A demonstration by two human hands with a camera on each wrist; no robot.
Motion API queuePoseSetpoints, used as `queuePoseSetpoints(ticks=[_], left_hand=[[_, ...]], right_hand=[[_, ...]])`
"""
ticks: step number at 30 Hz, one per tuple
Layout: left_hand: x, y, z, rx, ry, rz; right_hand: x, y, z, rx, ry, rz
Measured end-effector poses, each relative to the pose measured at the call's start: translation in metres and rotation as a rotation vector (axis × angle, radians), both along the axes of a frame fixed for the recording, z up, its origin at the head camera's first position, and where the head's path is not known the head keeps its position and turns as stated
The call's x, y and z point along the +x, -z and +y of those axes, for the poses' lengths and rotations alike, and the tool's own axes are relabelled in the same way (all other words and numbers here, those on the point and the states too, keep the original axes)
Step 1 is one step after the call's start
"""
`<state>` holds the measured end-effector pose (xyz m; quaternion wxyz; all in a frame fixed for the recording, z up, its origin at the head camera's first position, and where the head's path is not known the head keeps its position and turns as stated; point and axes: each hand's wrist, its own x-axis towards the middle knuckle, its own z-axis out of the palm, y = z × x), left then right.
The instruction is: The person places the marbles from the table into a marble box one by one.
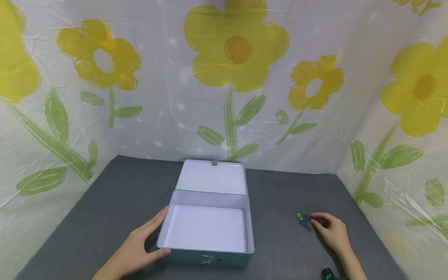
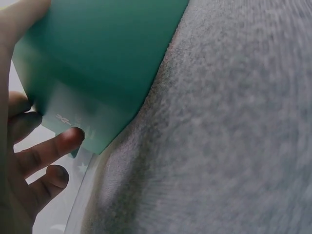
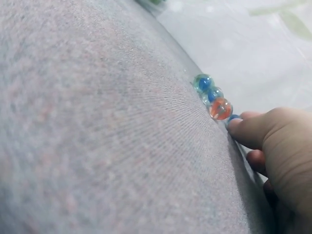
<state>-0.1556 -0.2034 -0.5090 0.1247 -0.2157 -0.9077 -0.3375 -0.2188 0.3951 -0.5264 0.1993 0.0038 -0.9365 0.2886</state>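
Observation:
A green metal box [image 1: 187, 256] with a white inside stands in the middle of the table, its hinged lid [image 1: 212, 177] tipped back. At its left side, my left hand [image 1: 138, 246] rests with fingers extended along the wall and the thumb at the front left corner. The left wrist view has the spread fingers [image 2: 51, 151] beside the green wall [image 2: 107, 58]. To the right lies a small cluster of glass marbles [image 1: 303, 220], blue, green and orange. My right hand [image 1: 332, 233] pinches a blue marble [image 3: 235, 117] between thumb and index finger, next to an orange marble [image 3: 221, 108].
Dark grey cloth covers the table [image 1: 274, 204]. A pale curtain [image 1: 163, 97] with yellow flowers hangs behind it and along both sides. A black wrist device [image 1: 332, 276] sits at the right wrist.

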Motion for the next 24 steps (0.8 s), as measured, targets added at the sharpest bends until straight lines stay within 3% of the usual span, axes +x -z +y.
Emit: queuePoseSetpoints(ticks=[13, 20, 24], left_hand=[[-0.001, 0.001, 0.005, 0.017, 0.002, -0.012], [-0.001, 0.000, 0.003, 0.000, -0.002, 0.035], [0.000, 0.001, 0.002, -0.003, -0.010, 0.016]], right_hand=[[0.003, -0.003, -0.001, -0.009, 0.024, 0.022], [0.003, -0.007, -0.005, -0.082, 0.048, 0.065], [0.004, -0.014, -0.008, -0.136, 0.087, 0.065]])
